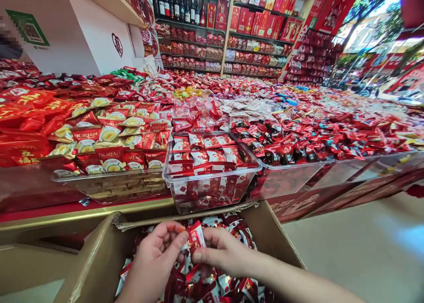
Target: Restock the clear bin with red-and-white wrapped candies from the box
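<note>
Left hand and right hand meet over an open cardboard box at the bottom of the head view. Both pinch one small red-and-white sweet packet between thumb and fingertips; fingers curled in narrow, closed on the wrapper. Left thumb and forefinger hold its left edge, right thumb and fingers its lower right side.

Packet stands roughly upright, long axis running up and down with a slight lean to the right, its top end pointing away from the person toward the display. It sits just above the loose pile of like packets filling the box, not resting on them as far as can be seen.

Directly beyond the box, on the counter edge, a clear plastic bin holds the same red-and-white packets, stacked flat. To its left, a bin of durian-labelled packets; to its right, a bin of dark red wrapped sweets. Counter stretches back covered in red wrapped sweets. Shelves at the back carry red boxes and a row of bottles.
</note>
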Motion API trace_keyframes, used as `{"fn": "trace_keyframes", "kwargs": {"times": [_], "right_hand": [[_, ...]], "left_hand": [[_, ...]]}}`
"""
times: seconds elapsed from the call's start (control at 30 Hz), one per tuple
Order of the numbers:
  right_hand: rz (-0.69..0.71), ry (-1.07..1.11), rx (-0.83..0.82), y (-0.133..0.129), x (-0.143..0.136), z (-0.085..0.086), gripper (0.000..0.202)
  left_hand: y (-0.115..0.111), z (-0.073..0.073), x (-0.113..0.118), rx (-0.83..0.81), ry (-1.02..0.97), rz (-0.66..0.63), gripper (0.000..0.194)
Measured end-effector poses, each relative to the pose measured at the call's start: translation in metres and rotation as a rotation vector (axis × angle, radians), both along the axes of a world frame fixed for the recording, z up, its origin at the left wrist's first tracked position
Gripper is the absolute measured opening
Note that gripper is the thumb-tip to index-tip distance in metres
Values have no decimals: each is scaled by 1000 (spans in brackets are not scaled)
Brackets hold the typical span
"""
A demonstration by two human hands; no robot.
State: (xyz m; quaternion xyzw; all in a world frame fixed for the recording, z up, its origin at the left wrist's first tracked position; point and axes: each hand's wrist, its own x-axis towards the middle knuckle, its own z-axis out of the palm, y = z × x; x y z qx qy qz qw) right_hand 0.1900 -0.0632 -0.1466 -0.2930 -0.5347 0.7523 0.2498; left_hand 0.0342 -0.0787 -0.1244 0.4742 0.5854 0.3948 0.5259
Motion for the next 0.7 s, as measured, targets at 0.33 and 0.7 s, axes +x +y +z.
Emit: {"fn": "trace_keyframes", "kwargs": {"times": [0.33,0.7], "right_hand": [[-140,-21,60,-6,-3,-3,38],[-300,-224,722,-15,10,27,23]], "left_hand": [[-8,-4,4,-188,-419,-20,22],[-15,1,1,-410,-694,193,32]]}}
